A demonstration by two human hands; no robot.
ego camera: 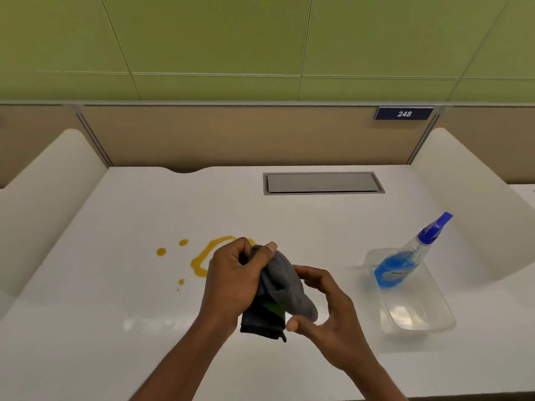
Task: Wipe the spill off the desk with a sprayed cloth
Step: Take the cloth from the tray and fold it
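A bunched grey cloth with a dark hem and a green tag is held above the white desk, near its middle. My left hand grips the cloth's upper end in a fist. My right hand pinches its lower right side between thumb and fingers. An orange-yellow spill lies on the desk just left of my left hand, partly hidden behind it, with a few separate drops further left. A clear spray bottle with blue liquid and a blue nozzle leans in a tray at the right.
The bottle rests in a clear plastic tray on the right of the desk. A grey cable hatch sits at the back. White side dividers flank the desk, and a tan partition with a "248" label stands behind.
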